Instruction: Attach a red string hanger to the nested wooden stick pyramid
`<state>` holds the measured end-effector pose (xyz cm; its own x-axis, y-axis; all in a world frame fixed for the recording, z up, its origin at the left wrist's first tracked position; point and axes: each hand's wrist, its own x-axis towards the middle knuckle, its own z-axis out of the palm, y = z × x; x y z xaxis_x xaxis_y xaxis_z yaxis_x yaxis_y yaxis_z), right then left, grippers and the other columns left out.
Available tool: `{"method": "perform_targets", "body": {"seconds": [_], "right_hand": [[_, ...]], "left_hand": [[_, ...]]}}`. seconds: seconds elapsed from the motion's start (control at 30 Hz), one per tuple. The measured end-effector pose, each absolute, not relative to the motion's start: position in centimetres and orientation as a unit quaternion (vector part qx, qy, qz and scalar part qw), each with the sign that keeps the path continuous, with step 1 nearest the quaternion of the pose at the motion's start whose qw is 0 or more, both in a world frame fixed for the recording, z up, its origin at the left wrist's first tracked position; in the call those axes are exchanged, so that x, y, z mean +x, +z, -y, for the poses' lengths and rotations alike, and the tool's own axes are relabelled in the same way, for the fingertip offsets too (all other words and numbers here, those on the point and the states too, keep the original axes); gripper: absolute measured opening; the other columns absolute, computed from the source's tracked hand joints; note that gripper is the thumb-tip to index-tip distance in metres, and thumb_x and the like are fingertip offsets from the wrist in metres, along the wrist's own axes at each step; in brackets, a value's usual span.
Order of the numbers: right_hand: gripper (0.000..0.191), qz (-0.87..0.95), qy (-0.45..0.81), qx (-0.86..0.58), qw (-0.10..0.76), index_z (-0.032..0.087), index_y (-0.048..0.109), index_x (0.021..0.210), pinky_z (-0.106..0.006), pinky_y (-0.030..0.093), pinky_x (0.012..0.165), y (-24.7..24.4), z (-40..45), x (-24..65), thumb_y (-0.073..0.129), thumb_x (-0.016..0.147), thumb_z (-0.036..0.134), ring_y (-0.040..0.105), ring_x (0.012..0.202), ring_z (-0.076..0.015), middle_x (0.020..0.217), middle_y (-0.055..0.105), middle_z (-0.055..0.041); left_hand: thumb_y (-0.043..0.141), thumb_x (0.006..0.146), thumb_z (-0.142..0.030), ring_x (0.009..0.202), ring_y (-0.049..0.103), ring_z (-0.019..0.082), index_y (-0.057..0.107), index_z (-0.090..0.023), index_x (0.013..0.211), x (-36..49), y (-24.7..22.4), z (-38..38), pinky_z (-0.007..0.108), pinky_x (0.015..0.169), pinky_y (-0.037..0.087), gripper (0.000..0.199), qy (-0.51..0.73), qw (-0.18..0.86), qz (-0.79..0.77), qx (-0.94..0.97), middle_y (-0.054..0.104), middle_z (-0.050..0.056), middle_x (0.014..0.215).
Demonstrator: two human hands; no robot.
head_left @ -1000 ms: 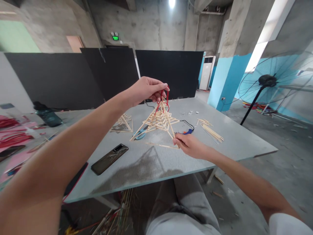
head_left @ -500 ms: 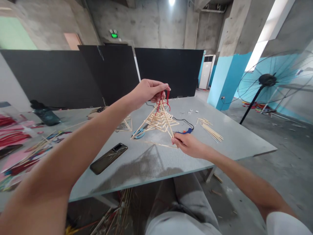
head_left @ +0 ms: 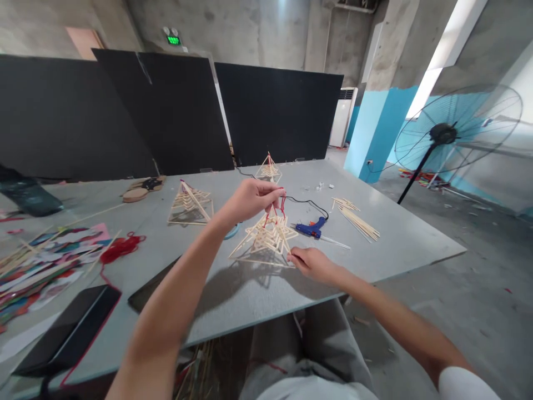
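A pyramid frame of thin wooden sticks (head_left: 270,240), with stepped layers inside, is between my two hands just in front of me. My left hand (head_left: 259,198) is closed at its tip, pinching red yarn (head_left: 283,206) whose strands hang down into the frame. With fingers pinched, my right hand (head_left: 311,263) grips the frame's near right corner. Just right of the frame lies a blue glue gun (head_left: 313,228) with a clear glue stick out of its back. Light blue scissors handles (head_left: 232,231) are partly hidden behind my left forearm.
Two similar stick pyramids stand beyond, one at left (head_left: 190,206) and one at the back (head_left: 269,168). Loose sticks (head_left: 360,223) lie at right. On the left are tangled red yarn (head_left: 121,248), a black case (head_left: 69,330), a phone (head_left: 145,289) and a dark bottle (head_left: 31,195).
Both hands have come lower with the pyramid, which now sits down at the table surface. The view has shifted, showing more of the table's left side, including the red yarn and black case.
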<state>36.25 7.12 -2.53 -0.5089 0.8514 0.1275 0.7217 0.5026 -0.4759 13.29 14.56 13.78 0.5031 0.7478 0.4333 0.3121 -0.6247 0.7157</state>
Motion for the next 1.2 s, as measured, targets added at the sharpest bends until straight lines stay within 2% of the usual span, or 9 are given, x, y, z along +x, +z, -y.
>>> {"method": "perform_targets", "body": {"seconds": [0.2, 0.3, 0.4, 0.53, 0.67, 0.83, 1.0, 1.1, 1.2], "right_hand": [[0.032, 0.866, 0.172, -0.451, 0.135, 0.017, 0.069, 0.094, -0.029, 0.025, 0.068, -3.9, -8.2, 36.0, 0.051, 0.114, 0.035, 0.051, 0.068, -0.015, 0.079, 0.067, -0.0038], [0.03, 0.871, 0.145, -0.451, 0.13, 0.018, 0.072, 0.102, -0.029, 0.024, 0.066, -3.0, -8.4, 36.4, 0.055, 0.112, 0.041, 0.052, 0.067, -0.0154, 0.079, 0.07, -0.004], [0.029, 0.854, 0.136, -0.466, 0.187, 0.018, 0.072, 0.113, -0.028, 0.026, 0.065, -0.9, -9.3, 36.8, 0.058, 0.11, 0.043, 0.053, 0.064, -0.0148, 0.075, 0.069, -0.0015], [0.038, 0.819, 0.135, -0.46, 0.314, 0.019, 0.067, 0.091, -0.028, 0.03, 0.063, 3.0, -12.0, 36.2, 0.057, 0.108, 0.052, 0.044, 0.057, -0.0122, 0.062, 0.055, 0.0039], [0.04, 0.808, 0.208, -0.41, 0.368, 0.019, 0.071, 0.097, -0.029, 0.028, 0.058, 5.1, -14.6, 34.8, 0.066, 0.1, 0.059, 0.038, 0.056, -0.0116, 0.06, 0.046, 0.0067], [0.049, 0.776, 0.309, -0.367, 0.41, 0.019, 0.073, 0.102, -0.03, 0.022, 0.055, 3.2, -15.2, 33.6, 0.071, 0.093, 0.068, 0.029, 0.055, -0.0109, 0.058, 0.036, 0.0089], [0.049, 0.739, 0.359, -0.364, 0.438, 0.019, 0.075, 0.106, -0.031, 0.019, 0.057, 1.5, -15.0, 32.3, 0.071, 0.092, 0.066, 0.025, 0.056, -0.0112, 0.059, 0.03, 0.009], [0.048, 0.716, 0.378, -0.358, 0.466, 0.019, 0.074, 0.097, -0.031, 0.018, 0.056, 1.2, -15.3, 31.7, 0.073, 0.09, 0.066, 0.024, 0.056, -0.0106, 0.06, 0.03, 0.0082], [0.053, 0.689, 0.397, -0.348, 0.496, 0.019, 0.07, 0.085, -0.03, 0.021, 0.055, 0.9, -15.6, 31.4, 0.073, 0.087, 0.072, 0.029, 0.056, -0.0103, 0.059, 0.039, 0.0064]], "left_hand": [[0.068, 0.099, -0.045, 0.055, 0.058, 0.012, 0.08, -0.022, 0.08, 12.5, 10.6, -16.1, 0.026, 0.055, 0.045, 0.032, 0.363, 0.287, -0.334, 0.821, 0.065, 0.001, 0.059], [0.069, 0.099, -0.045, 0.053, 0.054, 0.012, 0.081, -0.022, 0.08, 12.2, 9.7, -16.6, 0.026, 0.053, 0.04, 0.032, 0.363, 0.266, -0.334, 0.828, 0.064, 0.0, 0.058], [0.069, 0.098, -0.046, 0.054, 0.054, 0.013, 0.082, -0.022, 0.081, 12.0, 9.6, -16.7, 0.026, 0.054, 0.04, 0.032, 0.352, 0.266, -0.333, 0.833, 0.064, 0.0, 0.058], [0.067, 0.099, -0.045, 0.06, 0.06, 0.014, 0.081, -0.021, 0.078, 12.0, 9.9, -16.4, 0.025, 0.059, 0.044, 0.034, 0.317, 0.283, -0.323, 0.846, 0.071, 0.002, 0.065], [0.067, 0.099, -0.043, 0.061, 0.058, 0.013, 0.081, -0.021, 0.08, 12.0, 9.9, -16.2, 0.025, 0.058, 0.042, 0.033, 0.313, 0.291, -0.322, 0.845, 0.069, 0.001, 0.065], [0.067, 0.1, -0.044, 0.062, 0.058, 0.012, 0.083, -0.023, 0.084, 11.8, 9.6, -16.4, 0.025, 0.059, 0.042, 0.031, 0.317, 0.303, -0.327, 0.837, 0.073, 0.001, 0.07], [0.067, 0.1, -0.047, 0.061, 0.053, 0.013, 0.084, -0.023, 0.086, 11.7, 9.6, -16.2, 0.027, 0.057, 0.038, 0.033, 0.317, 0.272, -0.337, 0.844, 0.071, 0.0, 0.069], [0.068, 0.1, -0.046, 0.067, 0.056, 0.013, 0.083, -0.022, 0.086, 11.8, 9.9, -16.0, 0.027, 0.062, 0.04, 0.031, 0.325, 0.253, -0.337, 0.847, 0.072, 0.001, 0.073], [0.07, 0.099, -0.045, 0.072, 0.059, 0.014, 0.083, -0.022, 0.085, 11.8, 10.1, -15.8, 0.027, 0.066, 0.043, 0.03, 0.337, 0.237, -0.33, 0.85, 0.076, 0.001, 0.077]]}}
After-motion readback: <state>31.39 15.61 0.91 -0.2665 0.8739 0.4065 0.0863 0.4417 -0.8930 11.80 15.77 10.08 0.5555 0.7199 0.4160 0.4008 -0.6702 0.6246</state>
